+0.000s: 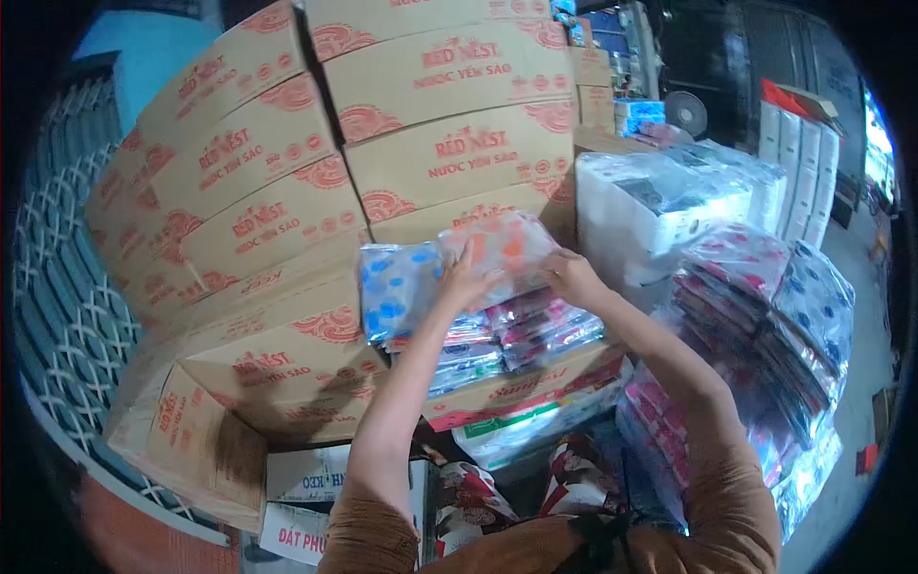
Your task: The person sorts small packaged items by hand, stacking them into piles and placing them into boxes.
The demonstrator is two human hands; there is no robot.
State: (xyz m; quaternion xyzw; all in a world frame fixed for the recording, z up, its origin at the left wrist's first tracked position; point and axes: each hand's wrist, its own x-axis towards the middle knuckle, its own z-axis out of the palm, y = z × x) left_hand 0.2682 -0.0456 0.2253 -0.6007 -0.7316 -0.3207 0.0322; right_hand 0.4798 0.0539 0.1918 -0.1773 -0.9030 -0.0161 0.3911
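Note:
A clear plastic packet with an orange pattern [512, 244] lies on top of a stack of similar flat packets. My left hand [466, 280] rests on its left part, fingers stretched over the plastic. At its right edge, the fingers of my right hand [574, 279] are bent and closed on the packet. Beside it on the left is a blue-dotted packet [400, 287], close to my left hand. Pink packets [537, 325] are stacked underneath, in front of the orange one. The stack sits on an open carton [526, 390] with red print.
Red Nest cartons [469, 148] rise in a wall behind and to the left. An open carton [220, 445] stands at lower left. Wrapped white packs [660, 206] and a bundle of dotted packets [765, 325] are at right. A folding metal gate [72, 335] borders the left.

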